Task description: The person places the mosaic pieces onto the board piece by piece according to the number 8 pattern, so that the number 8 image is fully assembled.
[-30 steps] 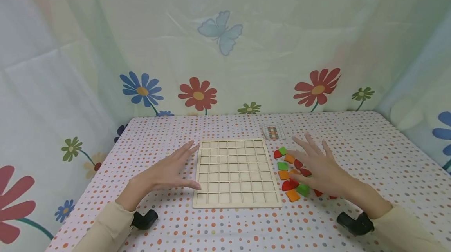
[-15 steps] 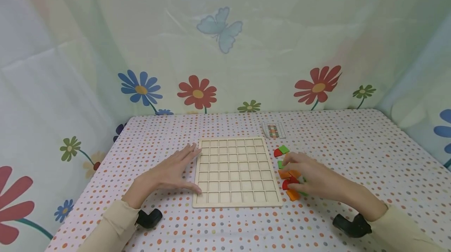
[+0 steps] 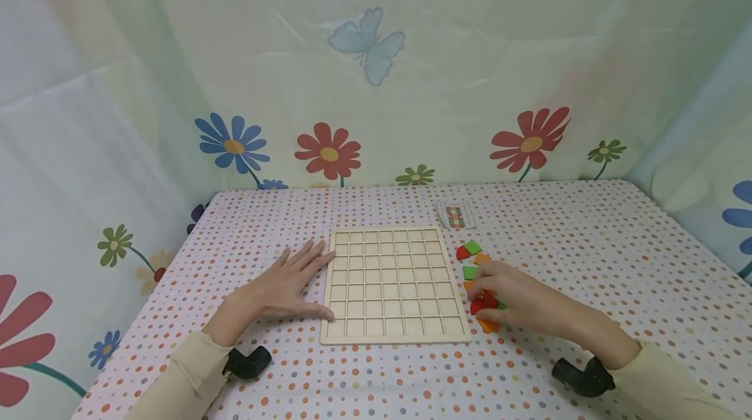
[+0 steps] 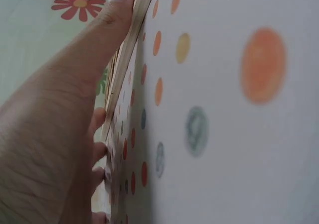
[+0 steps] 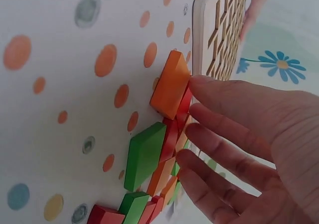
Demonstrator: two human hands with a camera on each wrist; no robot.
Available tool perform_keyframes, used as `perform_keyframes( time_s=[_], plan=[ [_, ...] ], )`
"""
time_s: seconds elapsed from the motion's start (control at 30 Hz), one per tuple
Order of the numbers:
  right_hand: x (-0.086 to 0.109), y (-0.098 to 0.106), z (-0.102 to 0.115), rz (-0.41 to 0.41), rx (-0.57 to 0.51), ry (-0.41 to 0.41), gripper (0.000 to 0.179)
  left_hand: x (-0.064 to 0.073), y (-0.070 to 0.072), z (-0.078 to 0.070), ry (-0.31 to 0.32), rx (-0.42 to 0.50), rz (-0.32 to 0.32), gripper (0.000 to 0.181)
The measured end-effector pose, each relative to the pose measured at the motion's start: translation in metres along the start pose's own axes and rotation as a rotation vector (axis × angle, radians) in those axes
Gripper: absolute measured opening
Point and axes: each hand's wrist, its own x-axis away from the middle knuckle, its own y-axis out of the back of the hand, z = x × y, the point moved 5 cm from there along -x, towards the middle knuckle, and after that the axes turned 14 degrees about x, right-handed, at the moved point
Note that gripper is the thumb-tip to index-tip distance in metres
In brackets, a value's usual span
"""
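Note:
A pale wooden grid board (image 3: 388, 286) lies flat on the dotted cloth. My left hand (image 3: 276, 289) rests at its left edge, fingers spread and thumb near the front corner. In the left wrist view, the thumb (image 4: 112, 22) meets the board's rim (image 4: 119, 77). My right hand (image 3: 523, 299) is over the coloured tiles at the right, loosely bent. Its thumb and fingertips are close about a red tile (image 3: 484, 303), which still lies among the others; in the right wrist view no firm grip shows. An orange tile (image 5: 171, 84) and a green tile (image 5: 144, 157) lie beside it.
A small printed pattern card (image 3: 455, 216) lies behind the board at the right. Further tiles, such as a green one (image 3: 470, 273) and a red one (image 3: 463, 253), lie along the board's right side. A flowered curtain (image 3: 376, 113) stands behind the table.
My right hand has come down from above the tiles, its spread fingers drawing together around the red tile. My left hand has settled at the board's left edge.

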Motion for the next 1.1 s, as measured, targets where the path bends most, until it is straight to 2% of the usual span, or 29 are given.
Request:
perform_keyframes(
  time_s=[0.13, 0.5, 0.67, 0.97, 1.1],
  plan=[
    [-0.001, -0.002, -0.001, 0.04, -0.017, -0.034, 0.021, 0.001, 0.0, 0.001, 0.007, -0.013, 0.001, 0.109],
    [-0.007, -0.002, -0.003, 0.026, -0.078, -0.108, 0.015, 0.003, 0.002, 0.001, 0.003, -0.019, 0.005, 0.105],
    [-0.011, -0.002, -0.001, 0.039, -0.081, -0.151, 0.015, 0.003, 0.001, 0.002, 0.02, -0.016, 0.014, 0.105],
    [-0.011, 0.0, 0.001, 0.039, -0.132, -0.118, 0.017, 0.002, 0.001, -0.001, 0.037, -0.016, 0.045, 0.108],
    [-0.01, 0.0, 0.001, 0.022, -0.114, -0.098, 0.017, 0.002, 0.003, -0.002, 0.037, -0.014, 0.067, 0.114]
  ],
)
